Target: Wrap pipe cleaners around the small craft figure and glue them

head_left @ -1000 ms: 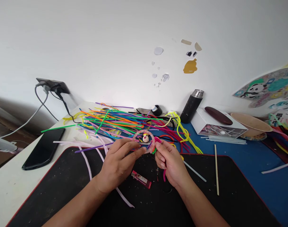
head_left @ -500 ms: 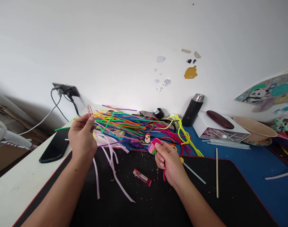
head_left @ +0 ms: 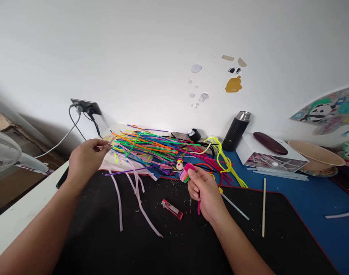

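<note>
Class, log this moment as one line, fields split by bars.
left hand: beside pipe cleaners, grip unclear | right hand: pinching colourful fuzzy bundle | red lighter: on black mat | pale stick: across mat edge

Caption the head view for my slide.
Right hand holds a multicoloured fuzzy bundle; left hand is by the pipe cleaners.

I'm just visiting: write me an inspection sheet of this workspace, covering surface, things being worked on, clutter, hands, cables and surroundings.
Surface: black mat, flecked with small scraps.
Job's things: multicoloured bundle; pile of colourful stems along the mat's far side.
Clutter: lighter on the mat; stick across its far edge.
Grippers: bare hands. Right hand pinches the bundle; left hand is near the pile's left end, its grip unclear.
Cables: white cable and dark ones at the wall socket.
Surroundings: fan at left; flask by the wall.
</note>
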A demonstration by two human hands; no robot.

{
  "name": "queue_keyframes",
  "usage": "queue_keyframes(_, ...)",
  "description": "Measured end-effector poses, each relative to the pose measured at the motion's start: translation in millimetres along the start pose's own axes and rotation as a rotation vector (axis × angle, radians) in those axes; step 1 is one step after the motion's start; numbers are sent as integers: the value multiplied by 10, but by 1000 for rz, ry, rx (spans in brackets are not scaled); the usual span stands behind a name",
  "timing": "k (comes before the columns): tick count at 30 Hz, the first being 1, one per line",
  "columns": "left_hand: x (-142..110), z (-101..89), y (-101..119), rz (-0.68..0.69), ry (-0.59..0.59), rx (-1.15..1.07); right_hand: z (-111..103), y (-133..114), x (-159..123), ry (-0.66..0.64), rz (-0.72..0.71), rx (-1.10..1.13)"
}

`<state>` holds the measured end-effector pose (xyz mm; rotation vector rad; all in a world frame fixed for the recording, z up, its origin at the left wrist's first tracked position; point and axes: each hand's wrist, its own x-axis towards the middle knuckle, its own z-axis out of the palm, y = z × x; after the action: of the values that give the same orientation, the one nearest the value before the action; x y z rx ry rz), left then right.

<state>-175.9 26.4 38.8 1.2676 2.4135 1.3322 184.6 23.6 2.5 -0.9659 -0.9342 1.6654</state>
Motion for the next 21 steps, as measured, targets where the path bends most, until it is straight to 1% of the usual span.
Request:
queue_keyframes(4,216,0,-216,72,34,127,5,47,16,5,1,1)
queue_keyframes(9,646,100,-384,96,45,136,4,70,12,-3,-5,-18)
queue_keyframes(12,920,211,-405,74,-25,120,-3,59,1,-14,1,-37)
queue_keyframes(15,1138,368,-390,21,-87,94,-14,54,10,-9,7,-41)
queue_keyframes(18,1289,530,-371,-29,-135,68,-23,54,26,8,14,-28)
queue_keyframes(21,1395,658,-353,-49,-165,24,-17,52,21,22,23,-24)
